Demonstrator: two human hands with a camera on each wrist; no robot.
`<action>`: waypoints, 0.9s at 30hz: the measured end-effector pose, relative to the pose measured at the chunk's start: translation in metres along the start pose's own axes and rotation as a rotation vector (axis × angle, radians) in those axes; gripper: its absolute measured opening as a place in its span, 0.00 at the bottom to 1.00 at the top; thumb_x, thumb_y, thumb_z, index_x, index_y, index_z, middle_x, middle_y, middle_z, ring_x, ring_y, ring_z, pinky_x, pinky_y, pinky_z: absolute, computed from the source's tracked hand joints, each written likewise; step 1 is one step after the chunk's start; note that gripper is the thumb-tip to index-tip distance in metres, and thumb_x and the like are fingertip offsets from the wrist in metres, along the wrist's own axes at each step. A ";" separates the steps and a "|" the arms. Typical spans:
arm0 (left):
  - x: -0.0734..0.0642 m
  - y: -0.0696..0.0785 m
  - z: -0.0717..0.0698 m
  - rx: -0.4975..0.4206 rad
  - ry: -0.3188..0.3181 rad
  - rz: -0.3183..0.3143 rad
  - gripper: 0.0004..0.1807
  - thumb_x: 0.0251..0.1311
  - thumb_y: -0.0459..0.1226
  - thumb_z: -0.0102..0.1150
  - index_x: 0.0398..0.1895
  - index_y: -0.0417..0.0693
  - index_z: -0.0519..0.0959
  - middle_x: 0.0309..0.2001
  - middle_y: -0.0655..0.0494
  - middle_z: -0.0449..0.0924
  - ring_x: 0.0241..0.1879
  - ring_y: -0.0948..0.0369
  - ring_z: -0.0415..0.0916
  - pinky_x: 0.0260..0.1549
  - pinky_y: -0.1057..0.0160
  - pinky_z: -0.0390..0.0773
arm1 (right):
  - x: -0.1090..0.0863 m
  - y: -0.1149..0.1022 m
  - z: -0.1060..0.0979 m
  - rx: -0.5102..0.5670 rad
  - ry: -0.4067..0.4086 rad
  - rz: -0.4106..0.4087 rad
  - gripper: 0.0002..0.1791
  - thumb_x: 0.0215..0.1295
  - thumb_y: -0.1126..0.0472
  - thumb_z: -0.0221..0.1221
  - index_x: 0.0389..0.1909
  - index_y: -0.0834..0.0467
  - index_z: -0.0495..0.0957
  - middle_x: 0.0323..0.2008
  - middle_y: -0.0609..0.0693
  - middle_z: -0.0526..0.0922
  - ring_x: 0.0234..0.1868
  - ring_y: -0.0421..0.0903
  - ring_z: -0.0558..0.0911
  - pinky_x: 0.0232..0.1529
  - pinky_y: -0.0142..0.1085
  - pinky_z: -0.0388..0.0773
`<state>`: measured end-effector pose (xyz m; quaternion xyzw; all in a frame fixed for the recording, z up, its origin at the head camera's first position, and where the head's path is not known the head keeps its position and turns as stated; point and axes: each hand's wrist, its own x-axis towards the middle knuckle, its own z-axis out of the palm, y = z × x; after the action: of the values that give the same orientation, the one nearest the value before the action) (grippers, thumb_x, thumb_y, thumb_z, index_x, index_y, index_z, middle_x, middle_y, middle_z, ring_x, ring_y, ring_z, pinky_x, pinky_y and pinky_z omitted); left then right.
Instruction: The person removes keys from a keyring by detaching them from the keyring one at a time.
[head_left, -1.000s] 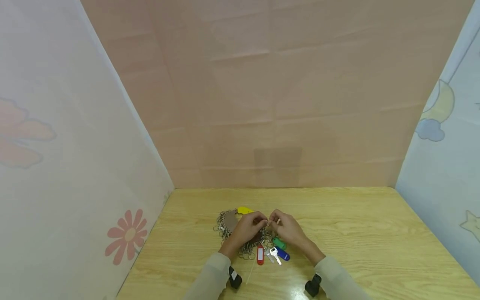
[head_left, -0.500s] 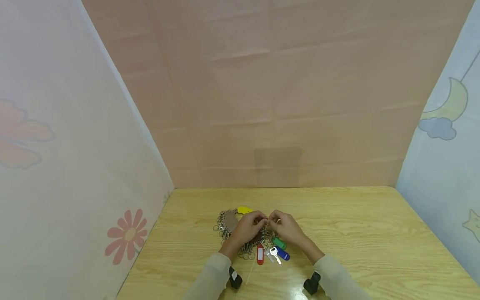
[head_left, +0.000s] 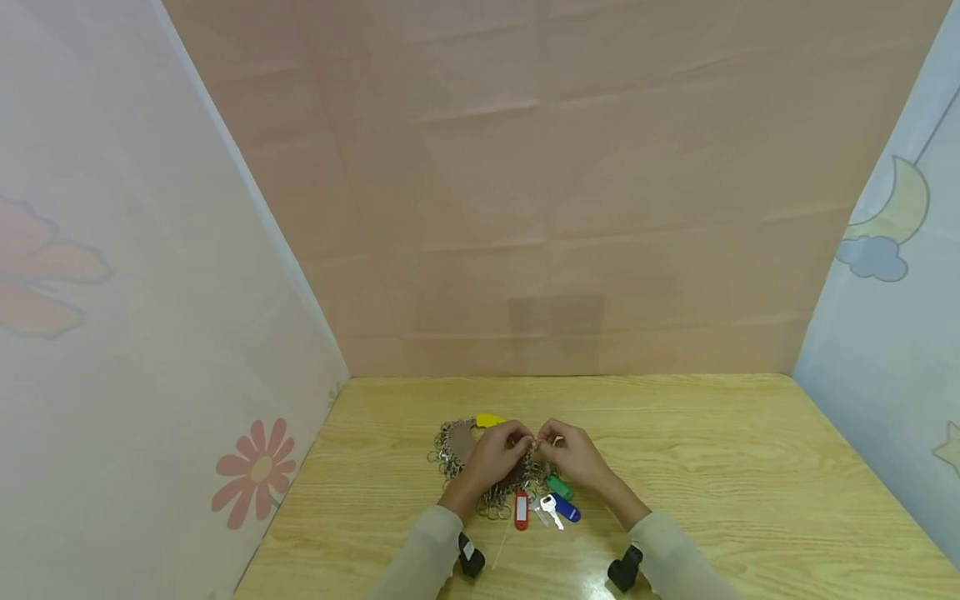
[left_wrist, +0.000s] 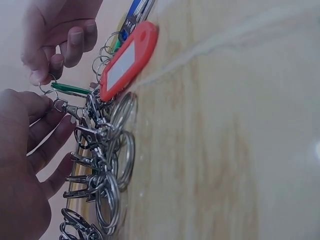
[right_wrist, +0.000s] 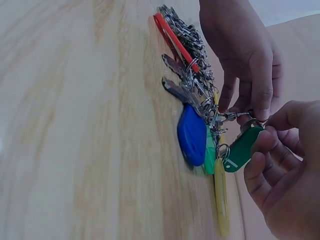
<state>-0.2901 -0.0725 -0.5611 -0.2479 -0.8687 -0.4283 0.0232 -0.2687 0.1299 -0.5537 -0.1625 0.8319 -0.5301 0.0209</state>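
Head view, near edge: two light sleeves, left one point(head_left: 420, 554) and right one point(head_left: 681, 554), each with a black wrist camera beside it point(head_left: 471, 557) point(head_left: 625, 571). Next, a thin pale strip point(head_left: 500, 546) on the tabletop point(head_left: 720, 467); can't tell what it is.

Past that, a red key tag point(head_left: 521, 511) with a white label, flat on the wood. Just right of it, a silver key point(head_left: 552, 511) with another partly under it, the front one overlapping a blue key tag point(head_left: 567, 509). Light green key tag point(head_left: 558, 486) just beyond, beside the right hand point(head_left: 576, 457). Right wrist view adds a yellow key tag point(right_wrist: 221, 197) next to the green one.

Hands meet over the bundle of swivel clasps and split rings point(left_wrist: 97, 165). Left hand point(head_left: 495, 454): thumb and fingertip pinching the ring end of a swivel clasp point(left_wrist: 73, 111), other fingers spread. Right hand: thumb and fingertips narrow, pinching a split ring point(right_wrist: 248, 123) that carries a dark green key tag point(right_wrist: 243, 150), held up off the table. Fingertips of both hands close together; can't tell if ring and clasp are linked.

Behind the left hand: brown panel point(head_left: 463, 442), clasps along its edge, partly hidden, plus a yellow piece point(head_left: 490, 420). Far end: creased tan backdrop point(head_left: 540, 208).
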 end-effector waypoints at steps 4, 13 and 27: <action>0.001 0.000 0.000 0.005 0.004 0.001 0.08 0.80 0.40 0.58 0.48 0.50 0.86 0.45 0.56 0.89 0.44 0.64 0.83 0.48 0.63 0.84 | 0.000 0.001 -0.001 0.012 -0.003 -0.023 0.04 0.78 0.65 0.58 0.41 0.59 0.79 0.36 0.54 0.80 0.21 0.38 0.76 0.21 0.31 0.74; 0.000 -0.001 0.000 -0.005 0.004 0.015 0.07 0.79 0.39 0.58 0.46 0.51 0.86 0.43 0.57 0.89 0.44 0.65 0.83 0.48 0.63 0.84 | -0.002 -0.002 -0.002 0.002 -0.017 0.019 0.06 0.79 0.61 0.59 0.41 0.60 0.79 0.35 0.60 0.84 0.20 0.36 0.74 0.21 0.30 0.72; -0.001 0.002 0.000 -0.011 -0.015 0.013 0.07 0.79 0.41 0.58 0.46 0.52 0.86 0.42 0.58 0.88 0.42 0.67 0.81 0.45 0.64 0.83 | -0.001 -0.004 -0.003 -0.039 0.009 0.028 0.06 0.77 0.62 0.61 0.40 0.61 0.81 0.35 0.56 0.86 0.27 0.44 0.78 0.24 0.30 0.73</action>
<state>-0.2884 -0.0714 -0.5600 -0.2568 -0.8649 -0.4309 0.0178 -0.2671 0.1318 -0.5489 -0.1486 0.8443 -0.5144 0.0215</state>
